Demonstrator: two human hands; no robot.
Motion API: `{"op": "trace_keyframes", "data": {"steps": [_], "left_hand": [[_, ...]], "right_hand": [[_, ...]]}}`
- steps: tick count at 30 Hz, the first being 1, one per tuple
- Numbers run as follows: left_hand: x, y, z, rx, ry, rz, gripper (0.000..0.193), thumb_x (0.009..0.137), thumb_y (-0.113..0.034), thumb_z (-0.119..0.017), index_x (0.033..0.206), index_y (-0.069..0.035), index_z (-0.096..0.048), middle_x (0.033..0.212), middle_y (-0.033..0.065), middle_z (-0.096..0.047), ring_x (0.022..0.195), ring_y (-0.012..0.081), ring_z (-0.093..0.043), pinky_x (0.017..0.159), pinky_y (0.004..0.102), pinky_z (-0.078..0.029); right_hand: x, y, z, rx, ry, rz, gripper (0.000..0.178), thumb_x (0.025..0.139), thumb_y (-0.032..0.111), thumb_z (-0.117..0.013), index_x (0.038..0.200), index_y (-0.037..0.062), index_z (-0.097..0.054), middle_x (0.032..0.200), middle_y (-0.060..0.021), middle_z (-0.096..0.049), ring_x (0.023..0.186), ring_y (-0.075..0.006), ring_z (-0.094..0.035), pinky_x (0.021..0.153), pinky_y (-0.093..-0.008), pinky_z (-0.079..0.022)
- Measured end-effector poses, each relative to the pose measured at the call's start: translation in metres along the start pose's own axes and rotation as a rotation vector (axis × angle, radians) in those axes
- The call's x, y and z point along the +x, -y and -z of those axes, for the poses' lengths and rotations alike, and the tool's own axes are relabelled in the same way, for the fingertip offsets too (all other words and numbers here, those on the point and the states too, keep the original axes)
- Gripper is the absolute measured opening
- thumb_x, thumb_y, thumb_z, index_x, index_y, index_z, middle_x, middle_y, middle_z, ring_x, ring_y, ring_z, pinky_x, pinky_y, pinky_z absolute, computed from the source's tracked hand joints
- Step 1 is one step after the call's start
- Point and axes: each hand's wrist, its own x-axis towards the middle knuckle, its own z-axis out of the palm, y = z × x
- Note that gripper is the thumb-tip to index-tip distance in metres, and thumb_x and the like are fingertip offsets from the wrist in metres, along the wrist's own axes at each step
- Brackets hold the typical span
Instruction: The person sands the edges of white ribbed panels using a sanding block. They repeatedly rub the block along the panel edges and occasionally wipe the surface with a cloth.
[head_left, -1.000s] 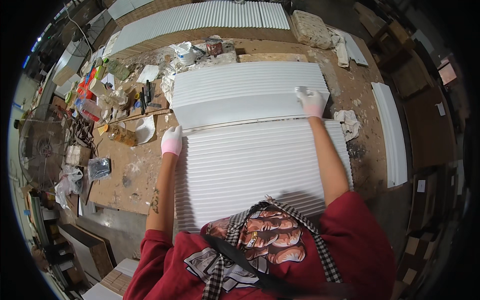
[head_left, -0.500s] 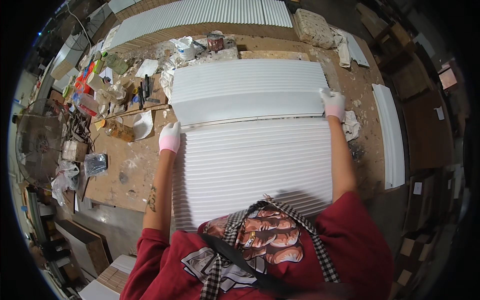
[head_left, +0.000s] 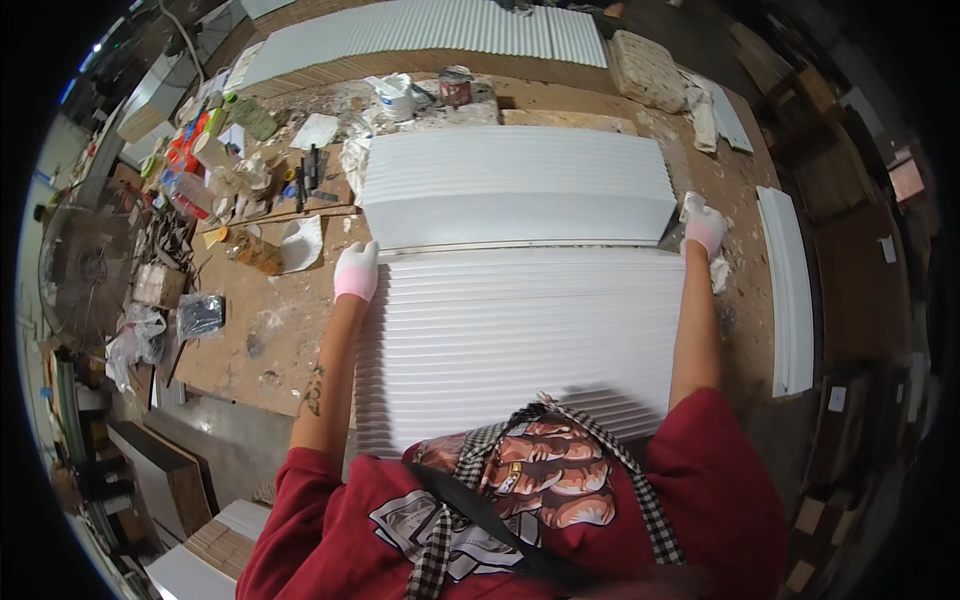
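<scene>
Two white ribbed panels lie in front of me on the workbench. My left hand (head_left: 357, 271), in a white glove with a pink cuff, is closed at the far left corner of the near ribbed panel (head_left: 530, 310). Beyond it sits the far ribbed panel (head_left: 520, 165), whose smooth pale front face (head_left: 520, 217) is turned toward me. Just off that panel's right end, my right hand (head_left: 704, 224), gloved alike, is closed on a small pale pad (head_left: 688, 207). The pad's exact kind is too small to make out.
Markers (head_left: 313, 172), a jar (head_left: 252, 250), bottles and rags crowd the workbench (head_left: 245, 340) at left. A white tub (head_left: 395, 98) and paint can (head_left: 455, 88) stand behind the panels. Long white strips (head_left: 785, 290) lie at right; ribbed panels (head_left: 430, 38) are stacked at the back.
My right hand has come off the far panel's right end and moved a little to the right with the pad. The left hand stays at the near panel's corner. The whole view has shifted slightly.
</scene>
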Motion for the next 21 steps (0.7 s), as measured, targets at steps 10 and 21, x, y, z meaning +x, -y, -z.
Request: {"op": "trace_keyframes", "data": {"steps": [10,21], "left_hand": [[-0.036,-0.16,0.042,-1.119,0.355,-0.016,0.075,0.096,-0.031,-0.076,0.154,0.002,-0.041,0.136,0.0162,-0.063,0.124,0.0236,-0.06,0.105,0.0379,-0.049],[-0.053,-0.162,0.019,-1.249,0.244,0.144,0.07,0.089,-0.012,-0.078,0.149,0.003,-0.046,0.128,0.0102,-0.061,0.11,0.0161,-0.062,0.096,0.0303,-0.052]], "right_hand": [[-0.256,0.142,0.032,1.079,1.185,-0.087,0.035,0.096,0.038,-0.071,0.107,0.0044,-0.07,0.09,-0.0011,-0.07,0.069,-0.0071,-0.06,0.058,-0.021,-0.047],[-0.181,0.082,0.046,0.34,0.852,0.256,0.045,0.098,0.03,-0.069,0.136,0.0072,-0.063,0.104,-0.0065,-0.071,0.1,-0.0195,-0.064,0.098,-0.0334,-0.049]]}}
